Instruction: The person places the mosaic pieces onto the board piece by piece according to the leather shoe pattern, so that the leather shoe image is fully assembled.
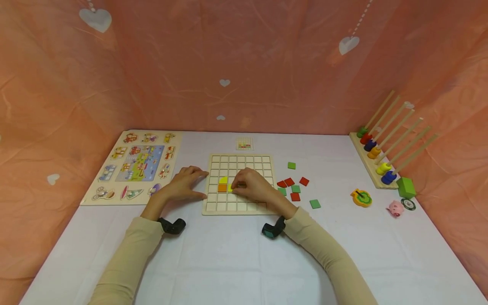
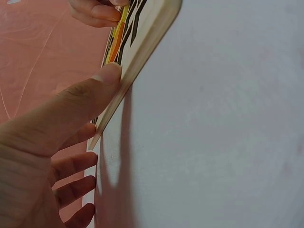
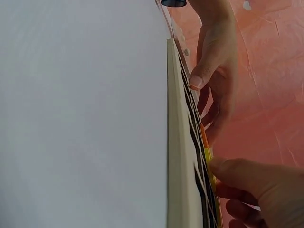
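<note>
A wooden grid board (image 1: 228, 212) lies flat on the white table. Near its middle, a yellow tile (image 1: 223, 180) sits in the cell above an orange tile (image 1: 222, 188). My right hand (image 1: 253, 185) pinches a second yellow tile (image 1: 230, 188) at the cell right of the orange one; the right wrist view shows the thumb at the edge of this yellow tile (image 3: 208, 155), the curled fingers partly hidden behind. At the board's left side, my left hand (image 1: 183, 184) is spread, thumb and index fingertips right at the rim. The left wrist view shows its thumb (image 2: 107, 78) against the board edge.
Right of the board lie several loose red tiles (image 1: 295, 197) and green tiles (image 1: 314, 204). A small pattern card (image 1: 244, 144) is behind it. A picture puzzle (image 1: 85, 200) stands left; a peg rack (image 1: 375, 171), green cube (image 1: 406, 188) and pink pig (image 1: 395, 209) stand right.
</note>
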Demonstrator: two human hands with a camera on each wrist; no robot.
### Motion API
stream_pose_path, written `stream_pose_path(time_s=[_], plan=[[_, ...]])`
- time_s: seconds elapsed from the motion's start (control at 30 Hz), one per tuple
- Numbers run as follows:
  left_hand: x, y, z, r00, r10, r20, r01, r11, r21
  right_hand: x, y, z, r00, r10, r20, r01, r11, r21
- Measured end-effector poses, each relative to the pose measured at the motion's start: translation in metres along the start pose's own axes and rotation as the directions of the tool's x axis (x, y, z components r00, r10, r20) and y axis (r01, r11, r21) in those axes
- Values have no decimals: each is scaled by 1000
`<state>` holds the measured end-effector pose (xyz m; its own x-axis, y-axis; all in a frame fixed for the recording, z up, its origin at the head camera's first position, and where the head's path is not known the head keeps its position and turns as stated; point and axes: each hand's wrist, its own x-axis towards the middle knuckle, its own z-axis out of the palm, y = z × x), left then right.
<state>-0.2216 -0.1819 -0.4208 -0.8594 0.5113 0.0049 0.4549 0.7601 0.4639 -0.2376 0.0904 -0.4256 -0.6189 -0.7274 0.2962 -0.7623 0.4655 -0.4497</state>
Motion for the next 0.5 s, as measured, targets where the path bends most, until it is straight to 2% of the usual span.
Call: stream_pose_path(time_s=[0.13,0.23,0.37,0.5], plan=[[0,-1,0,1000,2,-3,-2,1000,-4,-1,0,-2,999,17,31,-17,1000,2],[-1,-1,0,1000,0,-3,0,1000,-10,-2,2,-7,997,59,39,-61,998,35],[0,0,0,1000,-4,-3,4,1000,-13,-7,10,-21,997,79,-7,-78,990,117],[-1,1,0,1000,-10,-2,10,1000,-14,-17,23,-40,995,72,-69,-62,988,142]])
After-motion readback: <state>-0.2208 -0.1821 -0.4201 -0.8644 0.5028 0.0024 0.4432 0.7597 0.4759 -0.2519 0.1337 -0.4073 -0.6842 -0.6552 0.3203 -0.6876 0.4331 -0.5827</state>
